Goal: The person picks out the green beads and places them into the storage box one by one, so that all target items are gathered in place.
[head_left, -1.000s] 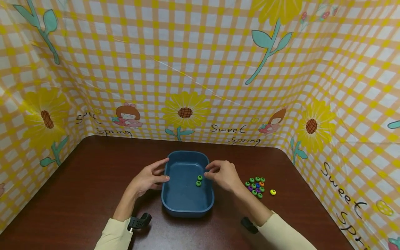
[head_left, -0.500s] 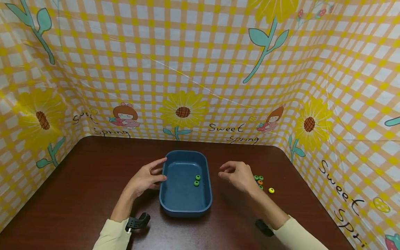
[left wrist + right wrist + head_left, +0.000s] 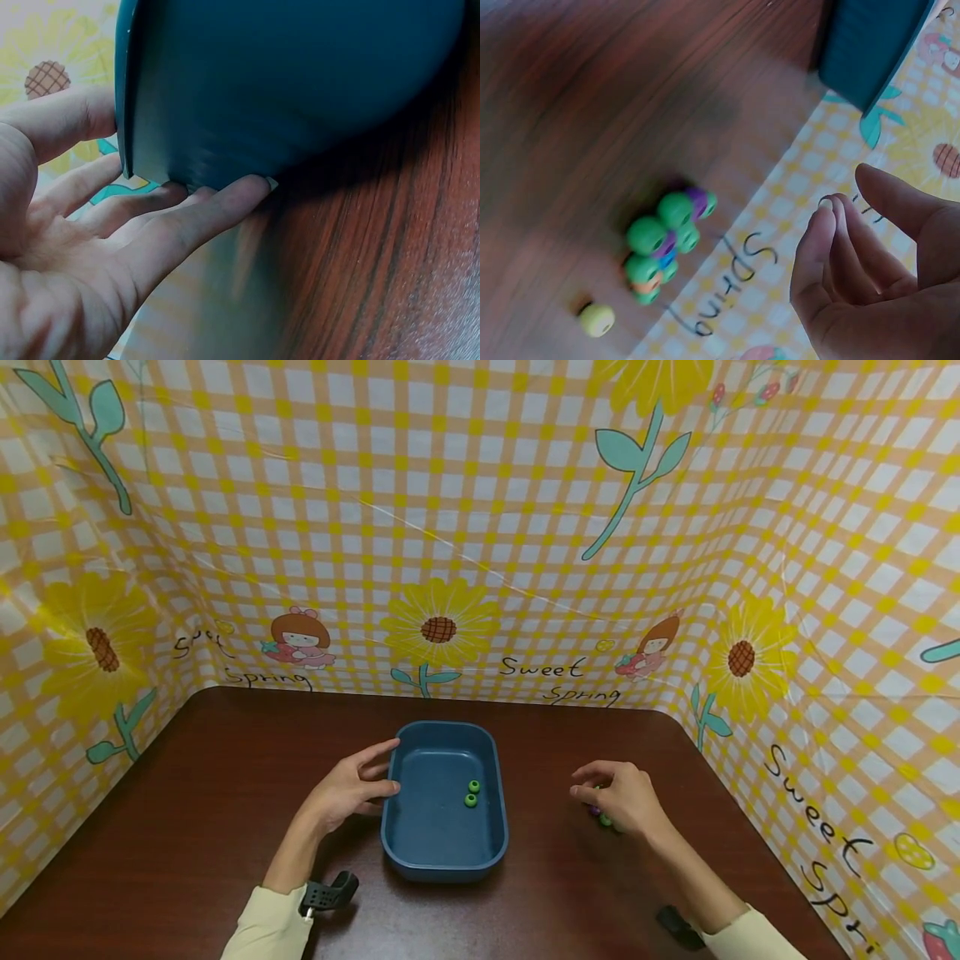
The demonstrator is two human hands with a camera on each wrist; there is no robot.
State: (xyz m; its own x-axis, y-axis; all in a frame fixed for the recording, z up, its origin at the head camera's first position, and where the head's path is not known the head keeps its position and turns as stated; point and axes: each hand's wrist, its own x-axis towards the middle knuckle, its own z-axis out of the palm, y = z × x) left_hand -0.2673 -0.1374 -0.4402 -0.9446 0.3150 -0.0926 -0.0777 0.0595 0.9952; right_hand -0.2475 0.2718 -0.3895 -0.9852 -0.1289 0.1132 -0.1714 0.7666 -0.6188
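Note:
A blue rectangular tray (image 3: 442, 852) stands on the table with two green beads (image 3: 471, 800) inside, near its right wall. My left hand (image 3: 341, 792) rests against the tray's left side, its fairly straight fingers touching the rim and outer wall. To the right, my right hand (image 3: 626, 797) hovers over a small pile of beads and covers most of it. Seen from the right wrist, that pile has green beads (image 3: 646, 235), purple ones, a blue and an orange one. Thumb and fingertips of the right hand are apart, with nothing between them.
One yellow bead (image 3: 597, 320) lies a little apart from the pile. The dark wooden table (image 3: 247, 793) is backed and flanked by a yellow checked cloth (image 3: 465, 527) with sunflowers. Each wrist wears a black strap (image 3: 330, 893).
My right hand has moved from the tray's right rim rightward to above the bead pile, hiding most of it. The left hand stays at the tray, and the two green beads remain inside.

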